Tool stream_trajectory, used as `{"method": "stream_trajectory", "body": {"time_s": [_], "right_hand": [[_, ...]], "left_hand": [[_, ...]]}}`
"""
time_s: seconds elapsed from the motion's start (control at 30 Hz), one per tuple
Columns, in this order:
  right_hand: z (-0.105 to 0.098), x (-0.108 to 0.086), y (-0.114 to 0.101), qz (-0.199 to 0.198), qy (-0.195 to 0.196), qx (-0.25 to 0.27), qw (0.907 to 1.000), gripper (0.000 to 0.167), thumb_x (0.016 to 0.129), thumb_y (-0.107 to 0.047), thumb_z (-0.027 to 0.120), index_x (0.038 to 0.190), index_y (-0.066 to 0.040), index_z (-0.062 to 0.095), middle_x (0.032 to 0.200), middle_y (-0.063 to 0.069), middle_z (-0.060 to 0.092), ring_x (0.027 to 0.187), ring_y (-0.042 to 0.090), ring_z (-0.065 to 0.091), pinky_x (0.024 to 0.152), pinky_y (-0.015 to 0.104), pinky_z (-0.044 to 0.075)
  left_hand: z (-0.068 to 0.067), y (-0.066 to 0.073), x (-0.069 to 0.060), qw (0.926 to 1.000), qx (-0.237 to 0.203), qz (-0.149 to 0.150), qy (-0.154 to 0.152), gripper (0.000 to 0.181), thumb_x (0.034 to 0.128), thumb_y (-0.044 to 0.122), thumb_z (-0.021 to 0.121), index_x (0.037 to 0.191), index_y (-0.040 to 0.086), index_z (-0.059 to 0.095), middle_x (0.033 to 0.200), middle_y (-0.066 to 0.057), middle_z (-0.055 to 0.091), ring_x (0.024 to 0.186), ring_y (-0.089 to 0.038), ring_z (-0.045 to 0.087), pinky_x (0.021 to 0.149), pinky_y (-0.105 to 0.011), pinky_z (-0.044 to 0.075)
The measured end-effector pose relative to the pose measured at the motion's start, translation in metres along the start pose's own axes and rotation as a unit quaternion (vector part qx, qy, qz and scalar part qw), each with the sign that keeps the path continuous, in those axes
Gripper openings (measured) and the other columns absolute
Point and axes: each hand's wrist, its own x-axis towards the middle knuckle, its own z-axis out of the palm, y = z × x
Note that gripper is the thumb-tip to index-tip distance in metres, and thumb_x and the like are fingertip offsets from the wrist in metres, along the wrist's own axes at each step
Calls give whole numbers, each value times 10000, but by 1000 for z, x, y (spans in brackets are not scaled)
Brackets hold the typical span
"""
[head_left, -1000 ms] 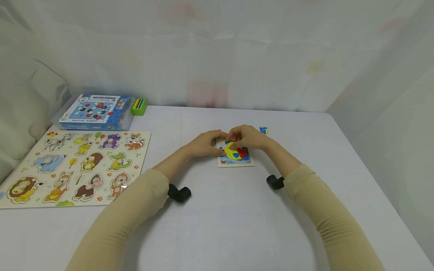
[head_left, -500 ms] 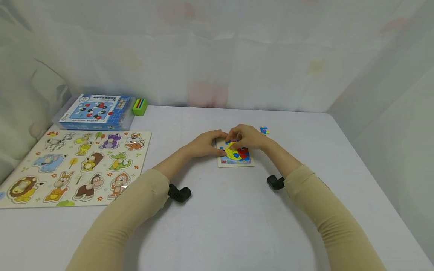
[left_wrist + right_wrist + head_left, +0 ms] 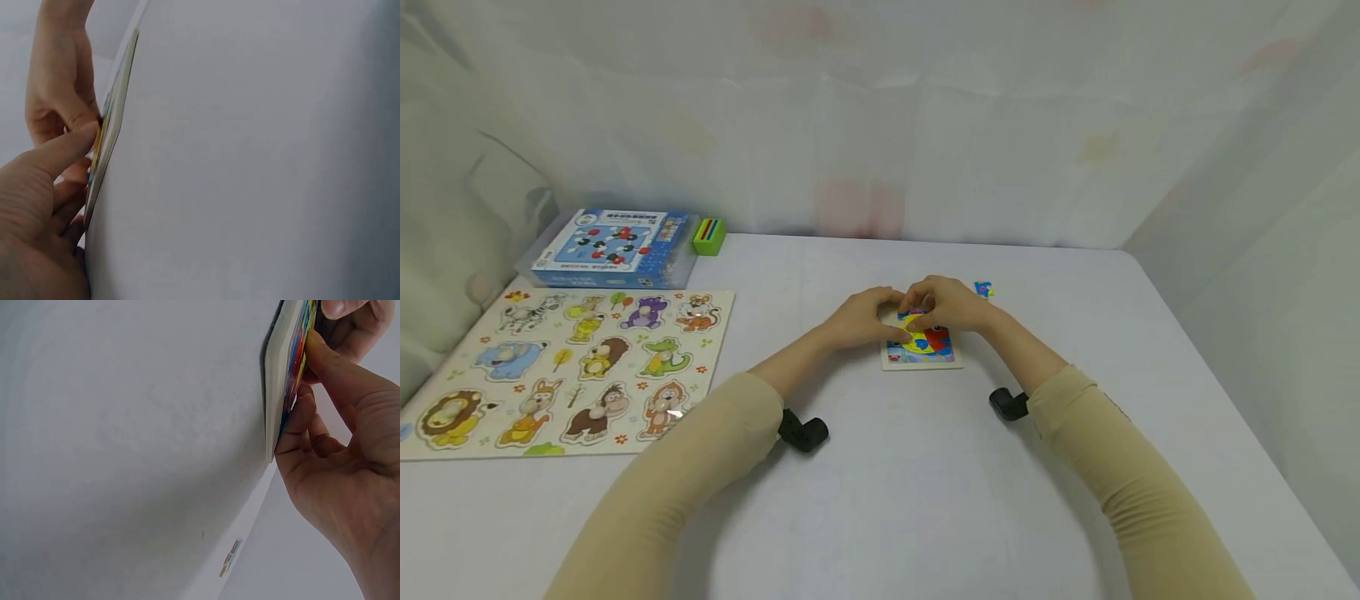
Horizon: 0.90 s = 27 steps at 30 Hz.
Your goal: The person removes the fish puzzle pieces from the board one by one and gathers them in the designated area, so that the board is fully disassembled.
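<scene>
A small square jigsaw puzzle [image 3: 922, 365] with a colourful fish picture and a pale wooden border lies on the white table. My left hand [image 3: 857, 321] reaches over its left side. The thumb presses on the yellow part of the picture, and the fingers bend toward the far edge. From the right, my right hand [image 3: 951, 302] pinches what looks like a yellow puzzle piece [image 3: 916, 319] on the board between thumb and fingers. Both hands hide the upper part of the puzzle. A loose blue puzzle piece [image 3: 983, 288] lies behind the right hand.
At the left lies a large animal peg board [image 3: 561, 357]. Behind it stands a blue box [image 3: 602, 246] with a molecule picture, beside a small green block [image 3: 708, 237] with coloured stripes. A white curtain [image 3: 1000, 125] hangs behind the table.
My left hand has shifted slightly to the right, its thumb sliding further over the yellow fish. My right hand, the board and the loose piece stay nearly in place.
</scene>
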Motion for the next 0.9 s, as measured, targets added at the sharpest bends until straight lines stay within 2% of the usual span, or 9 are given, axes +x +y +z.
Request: {"method": "stream_trajectory", "body": {"time_s": [0.23,0.43,0.63,0.9], "right_hand": [[1,0,1,-104,2,99,9999,207,878,-165,733,1084,-150,715,1234,50,621,1020,237,559,942,356,486],[-1,-3,2,-11,-46,310,9995,247,876,-78,707,1123,-96,717,1269,97,615,1108,254,560,1008,391,493],[-1,-3,4,-90,-76,424,9990,256,872,-64,691,1124,-109,713,1274,87,625,1143,248,568,1025,414,485],[-1,-2,5,14,-121,534,9985,292,868,-41,688,1151,-112,692,1295,71,629,1213,279,551,1091,479,445]], "left_hand": [[8,4,4,9995,-16,-142,264,663,804,330,799,1376,109,549,1449,-66,542,1421,-264,426,1223,-469,310],[9,5,4,9995,-41,-161,285,633,806,321,801,1360,128,563,1433,-42,554,1409,-246,438,1224,-456,306],[10,4,4,9995,-21,-129,271,640,808,326,799,1367,127,559,1441,-46,549,1412,-250,436,1223,-461,310],[9,5,4,9997,-24,-122,230,655,813,320,793,1384,118,544,1454,-52,538,1410,-254,435,1222,-468,310]]}}
